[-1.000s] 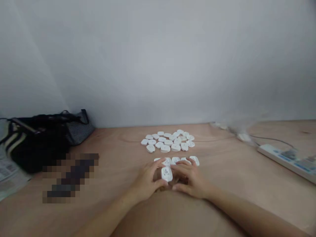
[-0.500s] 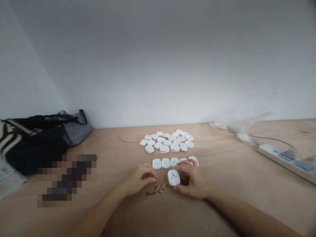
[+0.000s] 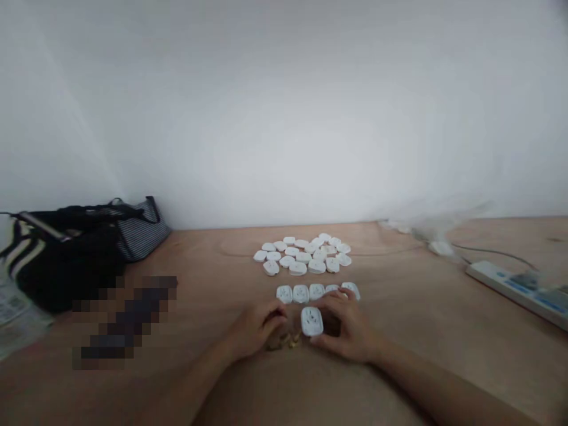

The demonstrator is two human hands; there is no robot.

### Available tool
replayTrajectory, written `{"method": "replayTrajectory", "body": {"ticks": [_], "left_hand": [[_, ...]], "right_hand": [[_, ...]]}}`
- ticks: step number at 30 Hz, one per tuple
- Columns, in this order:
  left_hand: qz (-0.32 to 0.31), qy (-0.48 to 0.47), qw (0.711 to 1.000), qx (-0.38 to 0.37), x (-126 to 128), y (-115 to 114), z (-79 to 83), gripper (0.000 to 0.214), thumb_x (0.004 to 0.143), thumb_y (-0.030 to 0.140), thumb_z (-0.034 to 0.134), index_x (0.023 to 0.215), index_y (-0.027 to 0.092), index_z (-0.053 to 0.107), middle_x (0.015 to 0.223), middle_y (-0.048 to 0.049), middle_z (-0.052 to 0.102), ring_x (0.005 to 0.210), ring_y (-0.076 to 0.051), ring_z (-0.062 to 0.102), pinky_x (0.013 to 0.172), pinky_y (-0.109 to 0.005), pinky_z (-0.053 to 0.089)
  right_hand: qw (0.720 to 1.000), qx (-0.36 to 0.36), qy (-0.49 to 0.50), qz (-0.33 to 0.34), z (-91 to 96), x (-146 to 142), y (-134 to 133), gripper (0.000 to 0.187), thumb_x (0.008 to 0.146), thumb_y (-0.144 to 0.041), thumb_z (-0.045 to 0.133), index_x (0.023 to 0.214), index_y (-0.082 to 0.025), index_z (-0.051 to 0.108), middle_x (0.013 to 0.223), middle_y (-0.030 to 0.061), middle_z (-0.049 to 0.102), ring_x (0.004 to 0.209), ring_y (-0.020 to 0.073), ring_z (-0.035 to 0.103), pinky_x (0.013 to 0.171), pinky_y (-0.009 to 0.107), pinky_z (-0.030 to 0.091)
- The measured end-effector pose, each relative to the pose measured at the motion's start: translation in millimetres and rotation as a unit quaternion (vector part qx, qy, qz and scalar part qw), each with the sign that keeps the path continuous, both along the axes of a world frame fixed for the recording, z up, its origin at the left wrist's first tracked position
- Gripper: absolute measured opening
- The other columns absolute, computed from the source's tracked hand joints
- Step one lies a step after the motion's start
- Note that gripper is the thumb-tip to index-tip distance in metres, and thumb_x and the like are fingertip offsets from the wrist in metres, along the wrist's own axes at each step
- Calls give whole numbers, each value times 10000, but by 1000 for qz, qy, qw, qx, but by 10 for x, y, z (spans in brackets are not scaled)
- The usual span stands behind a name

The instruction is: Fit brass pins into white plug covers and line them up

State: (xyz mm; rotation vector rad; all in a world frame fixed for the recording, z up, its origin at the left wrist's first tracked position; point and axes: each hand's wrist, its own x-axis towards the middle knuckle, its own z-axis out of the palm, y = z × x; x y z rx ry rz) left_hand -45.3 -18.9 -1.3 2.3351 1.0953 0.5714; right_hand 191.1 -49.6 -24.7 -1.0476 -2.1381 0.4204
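Note:
My right hand (image 3: 346,328) grips a white socket faceplate (image 3: 312,320), held tilted just above the wooden table (image 3: 199,284). My left hand (image 3: 256,328) is curled with its fingertips pinched on small brass pieces (image 3: 286,340) lying on the table beside the faceplate. Just beyond my hands a row of several white faceplates (image 3: 300,293) lies flat. Farther back sits a cluster of several more white plastic parts (image 3: 304,255).
A black and striped bag (image 3: 75,248) rests at the left by the wall, with a blurred dark object (image 3: 124,322) in front of it and papers (image 3: 13,313) at the far left edge. A white power strip (image 3: 515,284) with cable lies at the right.
My left hand has let go of the faceplate and dropped to the brass pieces, now closing on them. My right hand keeps the faceplate, shifted slightly right.

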Motion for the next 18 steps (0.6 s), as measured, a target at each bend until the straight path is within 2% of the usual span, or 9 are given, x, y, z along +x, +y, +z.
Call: {"method": "replayTrajectory", "body": {"ticks": [6,11,18], "left_hand": [[19,-106,994,26,106,-114,24,162,865,182,479,922,172,630,869,-22,671,820,-163,614,753,-249,465],[-4,-165,985,53,226,-212,-28,139,852,182,538,853,162,675,798,-38,680,733,-154,628,691,-241,482],[-9,-180,980,80,297,-246,-95,100,810,144,611,831,170,705,772,-40,701,713,-157,638,672,-244,488]], "right_hand": [[1000,1,-9,10,32,-50,-50,438,636,-378,697,1047,-281,583,968,11,661,980,252,553,1004,500,147],[1000,5,-9,-14,22,-53,-53,411,612,-420,722,978,-271,608,948,18,665,967,259,562,1000,512,140],[999,32,-12,-23,-32,-50,-38,441,581,-457,744,956,-264,616,931,18,664,928,245,577,1004,504,136]]}}
